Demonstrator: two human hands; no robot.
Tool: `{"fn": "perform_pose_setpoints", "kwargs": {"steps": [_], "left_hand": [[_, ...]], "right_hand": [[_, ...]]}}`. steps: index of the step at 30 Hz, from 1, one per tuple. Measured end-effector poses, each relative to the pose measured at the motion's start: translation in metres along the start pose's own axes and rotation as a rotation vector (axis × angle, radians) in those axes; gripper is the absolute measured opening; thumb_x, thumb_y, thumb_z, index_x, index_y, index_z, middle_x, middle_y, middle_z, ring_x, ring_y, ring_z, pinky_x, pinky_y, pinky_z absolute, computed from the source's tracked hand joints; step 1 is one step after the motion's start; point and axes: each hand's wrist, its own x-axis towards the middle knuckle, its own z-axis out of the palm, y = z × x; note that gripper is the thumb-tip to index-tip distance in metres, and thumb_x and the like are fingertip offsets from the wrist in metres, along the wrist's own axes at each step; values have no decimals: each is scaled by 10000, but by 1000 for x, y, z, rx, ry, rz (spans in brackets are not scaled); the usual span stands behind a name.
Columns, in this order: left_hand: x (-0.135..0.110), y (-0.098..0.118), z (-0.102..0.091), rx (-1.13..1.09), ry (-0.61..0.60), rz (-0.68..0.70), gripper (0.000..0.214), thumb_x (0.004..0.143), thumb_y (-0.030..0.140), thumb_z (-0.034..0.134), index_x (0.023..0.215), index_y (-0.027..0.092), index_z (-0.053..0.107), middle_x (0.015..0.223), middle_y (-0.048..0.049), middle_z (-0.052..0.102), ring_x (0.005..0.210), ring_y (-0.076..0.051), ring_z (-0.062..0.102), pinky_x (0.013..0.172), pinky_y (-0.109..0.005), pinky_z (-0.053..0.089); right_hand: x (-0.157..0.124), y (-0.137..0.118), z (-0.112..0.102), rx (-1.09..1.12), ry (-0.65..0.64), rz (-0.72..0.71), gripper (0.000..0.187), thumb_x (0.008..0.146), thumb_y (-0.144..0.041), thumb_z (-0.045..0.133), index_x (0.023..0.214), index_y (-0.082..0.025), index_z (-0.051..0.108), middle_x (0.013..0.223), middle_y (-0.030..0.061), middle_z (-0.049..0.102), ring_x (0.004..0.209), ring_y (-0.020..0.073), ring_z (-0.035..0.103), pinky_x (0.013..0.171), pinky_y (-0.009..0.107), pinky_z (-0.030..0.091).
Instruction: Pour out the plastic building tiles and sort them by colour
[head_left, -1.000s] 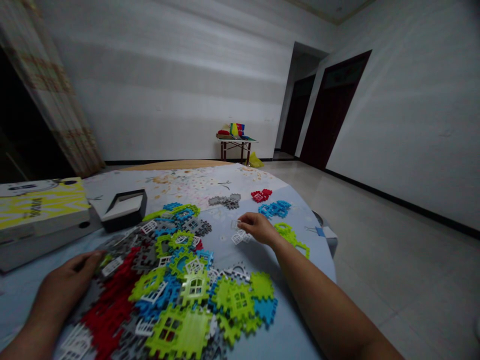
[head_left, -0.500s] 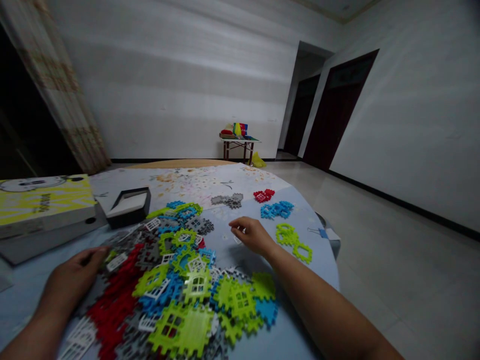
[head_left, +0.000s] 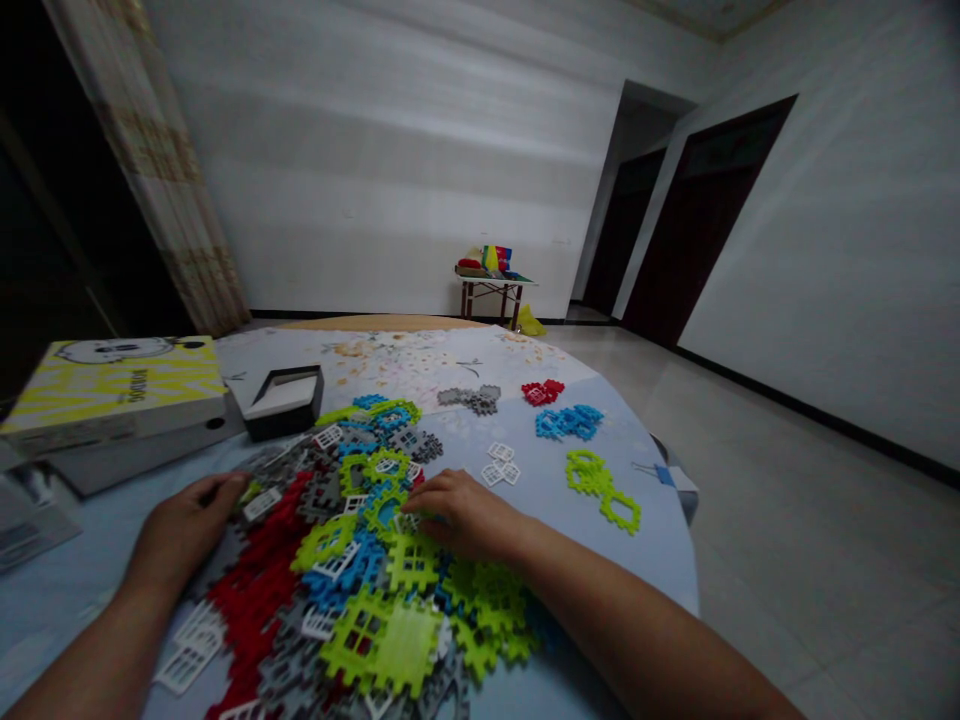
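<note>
A big heap of interlocking plastic tiles (head_left: pixel 352 590) in green, blue, red, grey and white covers the near part of the table. My right hand (head_left: pixel 461 520) lies on the heap's right side, fingers curled down onto green and white pieces; what they grip is hidden. My left hand (head_left: pixel 184 525) rests on the heap's left edge, fingers bent onto grey pieces. Small white window pieces (head_left: pixel 501 465) lie just beyond my right hand.
Sorted little groups lie further out: grey tiles (head_left: pixel 472 398), red tiles (head_left: pixel 543 391), blue tiles (head_left: pixel 570 422), green tiles (head_left: pixel 600 485). A black box (head_left: pixel 283 400) and a yellow box (head_left: pixel 112 385) stand at the left. The table edge (head_left: pixel 679 520) curves at the right.
My right hand has left the white window pieces on the cloth and drawn back onto the heap. My left hand has stayed on the heap's left edge. The camera has shifted slightly.
</note>
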Motion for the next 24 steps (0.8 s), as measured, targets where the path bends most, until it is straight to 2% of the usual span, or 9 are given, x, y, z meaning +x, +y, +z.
{"fn": "perform_pose_setpoints", "kwargs": {"steps": [9,17,24], "left_hand": [[1,-3,1,-13,-14,14,462,765,466,423,1007,133,632,1032,-119,662,950,-231,581,808,-284,416],[1,-1,-1,22,-17,2,486,764,493,401,994,136,638,993,-116,671,904,-244,596,745,-284,432],[21,-25,10,51,8,2,538,747,576,371,1002,184,636,970,-97,681,818,-244,604,686,-300,443]], "right_hand": [[-2,2,4,-17,35,-13,330,780,-150,535,1102,-207,586,1027,73,599,942,177,522,831,292,404],[0,-3,-4,2,-28,37,282,774,-275,608,1048,-206,622,1022,69,580,926,175,520,807,264,405],[1,-2,-1,22,0,69,264,741,-276,644,993,-207,604,1006,55,560,940,172,515,812,274,408]]}}
